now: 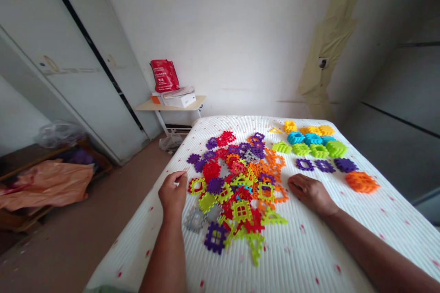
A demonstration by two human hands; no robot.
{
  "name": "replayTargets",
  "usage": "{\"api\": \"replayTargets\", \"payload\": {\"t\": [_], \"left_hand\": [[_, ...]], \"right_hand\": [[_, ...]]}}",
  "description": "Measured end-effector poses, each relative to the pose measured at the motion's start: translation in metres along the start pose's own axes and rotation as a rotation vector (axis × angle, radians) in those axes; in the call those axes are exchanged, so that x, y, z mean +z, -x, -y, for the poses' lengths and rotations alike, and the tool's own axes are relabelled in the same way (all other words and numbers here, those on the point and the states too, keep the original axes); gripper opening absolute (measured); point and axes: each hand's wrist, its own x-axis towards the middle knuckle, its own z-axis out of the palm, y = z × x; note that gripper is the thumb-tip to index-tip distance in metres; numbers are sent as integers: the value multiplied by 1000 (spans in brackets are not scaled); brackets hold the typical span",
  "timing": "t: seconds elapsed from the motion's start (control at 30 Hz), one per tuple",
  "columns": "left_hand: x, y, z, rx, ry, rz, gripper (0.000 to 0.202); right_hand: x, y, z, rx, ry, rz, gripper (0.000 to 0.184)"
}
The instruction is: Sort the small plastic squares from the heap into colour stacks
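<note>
A mixed heap of flat interlocking plastic tiles [237, 183] in red, purple, lime, orange and grey lies in the middle of a white ribbed mattress [309, 256]. My left hand [173, 192] rests at the heap's left edge, fingers curled in a pinch beside a lime-and-red tile [197, 186]; what it pinches, if anything, is too small to name. My right hand [309, 191] lies palm down on the mattress at the heap's right edge, fingers curled under, touching orange tiles. Beyond it stand sorted stacks: yellow [290, 126], blue [305, 138], green [319, 149], purple [325, 165], orange [362, 181].
A small wooden side table [172, 105] at the wall carries a red bag [164, 74] and white boxes. White cabinet doors [68, 68] line the left wall. An orange cloth [44, 183] lies on low furniture at the left. Brown floor runs along the mattress's left side.
</note>
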Motion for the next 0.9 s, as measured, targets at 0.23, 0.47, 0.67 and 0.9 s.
{"api": "replayTargets", "payload": {"t": [0.23,0.47,0.67,0.9], "left_hand": [[-4,-9,22,-114,-79,177,32],[2,-6,23,-87,-168,312,32],[3,-6,21,-78,-202,357,27],[1,-7,9,-105,-294,364,22]], "right_hand": [[3,1,-3,-6,-1,-2,28],[4,1,-3,17,-12,9,30],[2,-2,1,24,-5,37,29],[0,-4,5,39,40,36,28]]}}
